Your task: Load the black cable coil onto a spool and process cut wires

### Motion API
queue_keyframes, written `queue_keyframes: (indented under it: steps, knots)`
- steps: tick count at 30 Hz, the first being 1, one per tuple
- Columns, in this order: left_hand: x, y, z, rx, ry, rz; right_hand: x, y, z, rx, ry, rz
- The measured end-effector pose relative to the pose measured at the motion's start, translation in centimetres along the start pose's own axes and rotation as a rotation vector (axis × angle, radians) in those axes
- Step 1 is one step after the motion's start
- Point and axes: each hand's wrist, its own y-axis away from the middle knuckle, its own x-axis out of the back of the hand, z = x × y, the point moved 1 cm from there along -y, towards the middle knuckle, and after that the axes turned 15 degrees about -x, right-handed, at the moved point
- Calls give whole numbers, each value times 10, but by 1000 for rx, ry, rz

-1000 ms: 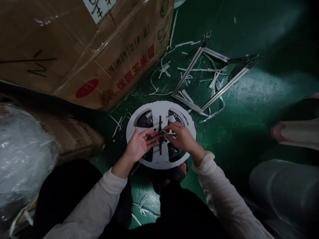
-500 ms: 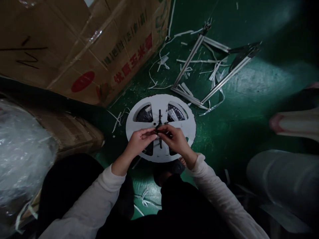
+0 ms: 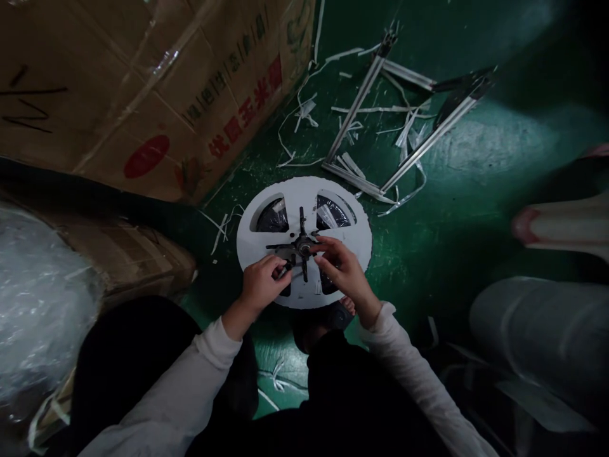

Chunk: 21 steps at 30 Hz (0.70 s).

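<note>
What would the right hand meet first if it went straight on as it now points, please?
Probably the black spoked hub, at the centre of the white reel, though depth is unclear.

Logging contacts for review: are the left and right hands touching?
Apart. The head view shows it: part of the black hub and white reel shows between the left hand and right hand.

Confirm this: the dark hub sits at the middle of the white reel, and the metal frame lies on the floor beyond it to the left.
Not left: the head view shows the frame beyond the reel to the right. The hub is as stated.
</note>
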Motion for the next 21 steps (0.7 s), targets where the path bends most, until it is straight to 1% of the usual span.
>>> queue_keyframes:
  steps: [3, 6, 10, 13, 15, 18, 19, 20, 21]
  knots:
    - [-10, 1, -2, -18, -119, -26, 14, -2, 6, -51, -32, 107]
    - [-14, 2, -3, -31, -190, -45, 20, -3, 10, -64, -25, 154]
    - [-25, 3, -7, -9, -284, -73, 29, -3, 8, -73, -65, 213]
    - [-41, 0, -16, 47, -349, -129, 50, -7, 12, -61, -89, 319]
    - [-52, -2, -23, 102, -393, -168, 72, -15, 24, -65, -82, 436]
    - [-62, -2, -33, 142, -395, -174, 105, -40, 55, -98, -73, 623]
    - [-63, 0, -36, 135, -373, -163, 113, -51, 65, -123, -83, 655]
    - [-63, 2, -39, 123, -340, -146, 119, -62, 75, -167, -105, 660]
    - [-61, 5, -42, 107, -299, -124, 122, -72, 82, -225, -127, 637]
